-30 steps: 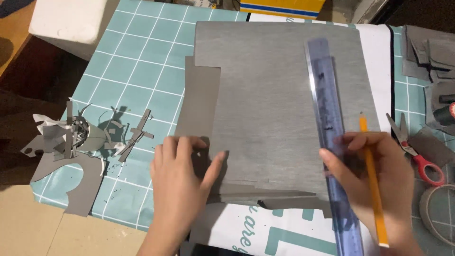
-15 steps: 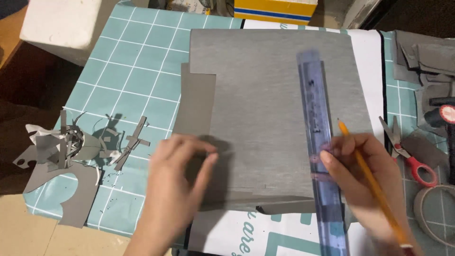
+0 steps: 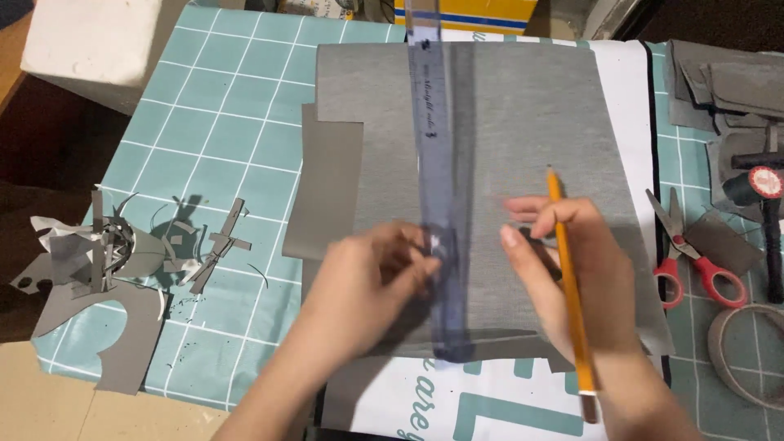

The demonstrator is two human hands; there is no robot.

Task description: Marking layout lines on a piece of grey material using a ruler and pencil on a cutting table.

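Observation:
A large grey sheet (image 3: 523,131) lies flat on the teal grid cutting mat (image 3: 220,122). A long clear blue ruler (image 3: 437,147) stands lengthwise across the sheet's middle. My left hand (image 3: 367,286) pinches the ruler's lower part with its fingertips. My right hand (image 3: 572,269) holds a yellow pencil (image 3: 565,269), point towards the far side, with the fingers spread just right of the ruler. A narrower grey strip (image 3: 327,188) sticks out from under the sheet's left edge.
Grey offcuts and curled scraps (image 3: 106,269) litter the mat's left side. Red-handled scissors (image 3: 690,253) lie at the right, beside more grey pieces (image 3: 727,82), a tape roll (image 3: 747,351) and a black tool (image 3: 768,204). A white block (image 3: 90,41) sits far left.
The ruler has moved from the sheet's right side to its middle. My left hand left the sheet and took the ruler; my right hand let go of it, still holding the pencil.

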